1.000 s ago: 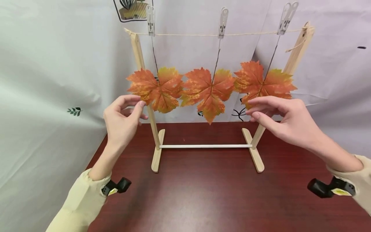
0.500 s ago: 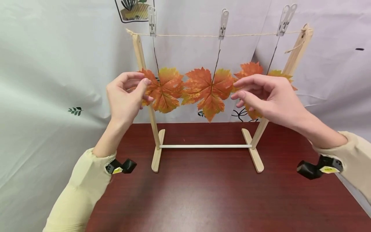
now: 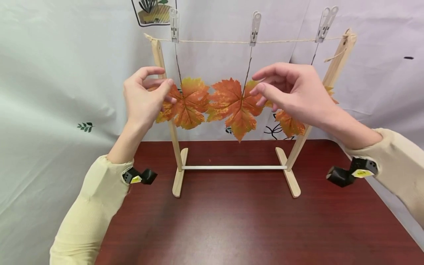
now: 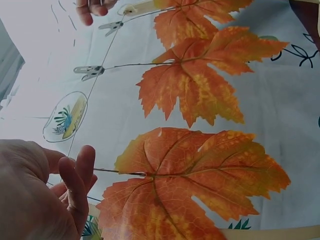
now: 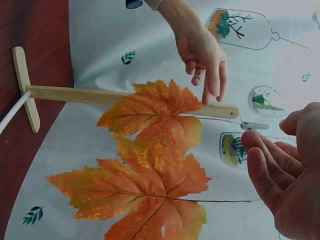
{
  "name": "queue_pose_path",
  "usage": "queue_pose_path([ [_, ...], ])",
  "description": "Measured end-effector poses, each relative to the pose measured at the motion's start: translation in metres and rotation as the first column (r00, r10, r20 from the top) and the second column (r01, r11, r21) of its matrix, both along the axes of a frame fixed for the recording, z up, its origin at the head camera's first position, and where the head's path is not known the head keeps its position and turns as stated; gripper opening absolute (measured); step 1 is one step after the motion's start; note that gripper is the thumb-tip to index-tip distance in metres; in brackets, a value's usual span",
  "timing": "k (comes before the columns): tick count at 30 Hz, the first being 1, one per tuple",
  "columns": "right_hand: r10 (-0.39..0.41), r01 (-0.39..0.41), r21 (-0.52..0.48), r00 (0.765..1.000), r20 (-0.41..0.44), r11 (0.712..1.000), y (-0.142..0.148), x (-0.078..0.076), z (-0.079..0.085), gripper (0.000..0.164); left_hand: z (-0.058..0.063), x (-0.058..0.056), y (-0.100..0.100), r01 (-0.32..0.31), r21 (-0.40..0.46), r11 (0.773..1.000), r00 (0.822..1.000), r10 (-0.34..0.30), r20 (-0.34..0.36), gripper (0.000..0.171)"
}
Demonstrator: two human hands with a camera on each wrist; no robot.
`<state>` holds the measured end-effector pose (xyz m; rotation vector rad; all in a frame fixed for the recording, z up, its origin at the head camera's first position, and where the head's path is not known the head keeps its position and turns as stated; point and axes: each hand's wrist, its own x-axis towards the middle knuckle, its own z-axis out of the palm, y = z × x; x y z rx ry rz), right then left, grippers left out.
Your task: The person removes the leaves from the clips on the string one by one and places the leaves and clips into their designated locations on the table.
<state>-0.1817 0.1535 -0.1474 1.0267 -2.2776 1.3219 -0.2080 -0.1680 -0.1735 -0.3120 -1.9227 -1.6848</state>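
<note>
Three orange-yellow artificial leaves hang by dark stems from grey clothespins on a string. In the head view, my left hand (image 3: pixel 145 94) hovers before the left leaf (image 3: pixel 188 105), fingers loosely bent and holding nothing. My right hand (image 3: pixel 294 90) is raised between the middle leaf (image 3: pixel 236 106) and the right leaf (image 3: pixel 291 123), hiding much of the latter. Its fingers are relaxed, with a gap between thumb and forefinger. Above are the left clothespin (image 3: pixel 174 25), the middle clothespin (image 3: pixel 254 28) and the right clothespin (image 3: pixel 326 25), all gripping the string (image 3: pixel 215 41).
A wooden stand with a left post (image 3: pixel 175 143), a right post (image 3: pixel 338 66) and a white crossbar (image 3: pixel 232 168) carries the string. It stands on a dark red table (image 3: pixel 225 221). Behind hangs a pale printed cloth (image 3: pixel 82 66).
Both hands have risen in front of the leaves. The right hand has also moved left, toward the middle leaf. The leaves and clothespins stay hanging where they were.
</note>
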Motion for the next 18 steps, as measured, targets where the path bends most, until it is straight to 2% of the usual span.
queue_pose_path([
  [5,0.014,-0.013,-0.017,1.0,0.028,1.0,-0.01,-0.005,0.008,0.022,0.004,-0.003,0.001,-0.038,-0.054,0.998,0.999,0.038,-0.004,0.022],
  [13,0.041,-0.041,-0.038,0.999,0.014,0.998,-0.032,-0.016,0.023,0.021,0.009,-0.009,0.005,-0.06,-0.075,0.995,0.998,0.06,0.007,0.024],
  [18,0.046,-0.044,-0.052,0.999,0.026,0.998,-0.043,-0.022,0.031,0.021,0.011,-0.013,0.008,-0.084,-0.115,0.99,0.996,0.083,-0.016,0.024],
])
